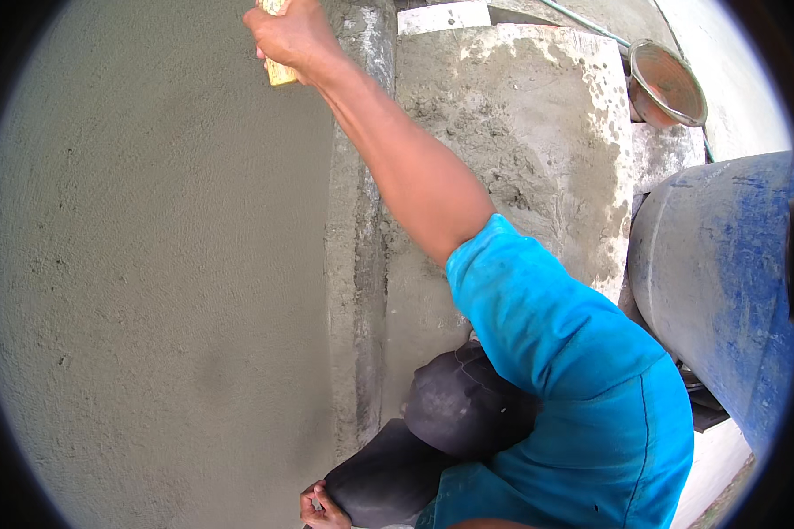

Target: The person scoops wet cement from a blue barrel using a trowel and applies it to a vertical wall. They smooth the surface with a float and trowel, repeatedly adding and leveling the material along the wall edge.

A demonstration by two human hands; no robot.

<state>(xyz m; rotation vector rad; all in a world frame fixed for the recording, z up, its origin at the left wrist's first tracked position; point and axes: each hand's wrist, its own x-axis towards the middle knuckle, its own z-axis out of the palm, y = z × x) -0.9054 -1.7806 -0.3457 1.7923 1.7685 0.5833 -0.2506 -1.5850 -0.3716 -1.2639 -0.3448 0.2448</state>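
Observation:
My right hand [295,37] is at the top of the view, at the end of an outstretched arm. Its fingers are closed around a yellow straight-edged block [280,74], held against the wet grey cement surface [176,264]. Most of the block is covered by the hand or cut off by the frame, so its exact kind is unclear. My left hand [325,509] is low down beside my knee, with curled fingers and nothing visible in them. The lower frame edge cuts part of it off.
A raised cement edge [357,291] borders the smooth surface. Right of it lies a pale board [613,79] smeared with wet mortar. A dirty bowl [666,84] stands at the upper right, near a thin hose [582,21]. A large blue drum [723,256] is close on the right.

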